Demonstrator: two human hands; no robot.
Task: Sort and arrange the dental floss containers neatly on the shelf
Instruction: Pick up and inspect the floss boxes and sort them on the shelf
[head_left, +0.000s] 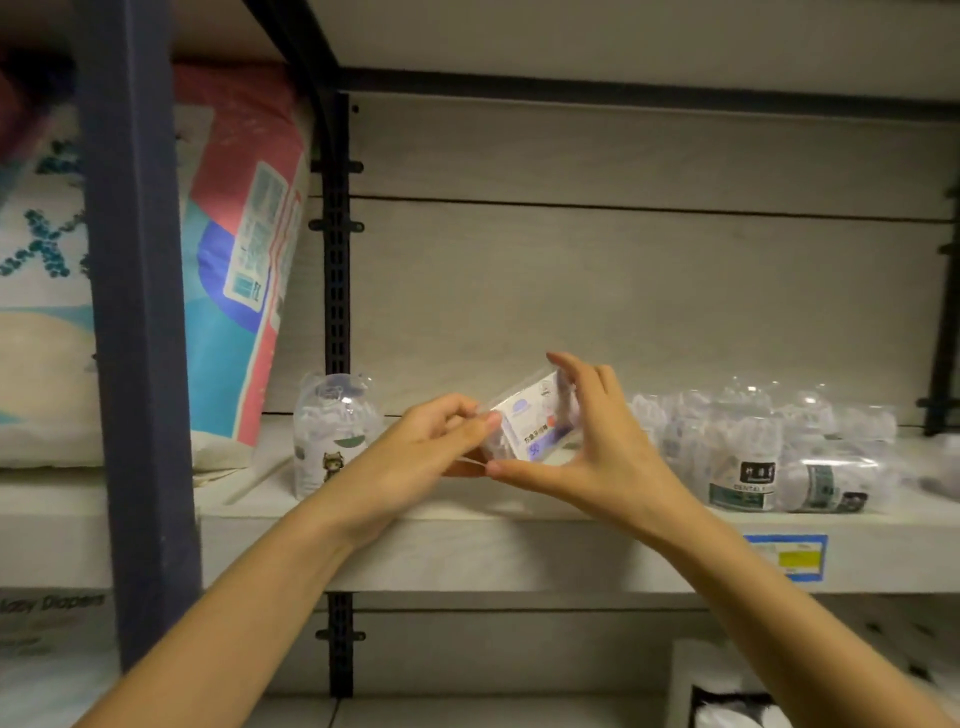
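Both hands hold one clear floss container (530, 421) with a white and purple label, tilted, just above the pale shelf (467, 551). My left hand (421, 441) pinches its left end. My right hand (587, 441) wraps its right side, thumb below and fingers above. One clear floss container (332, 431) with a cat picture stands upright at the shelf's left end. A cluster of several clear floss containers (763, 452) crowds the right part of the shelf, some upright, some lying on their sides.
A dark slotted upright (337, 249) runs behind the left end of the shelf. A navy post (137, 312) stands further left, with large pink and blue diaper packs (239, 249) leaning beside it. A blue and yellow price tag (787, 556) sits on the shelf's front edge.
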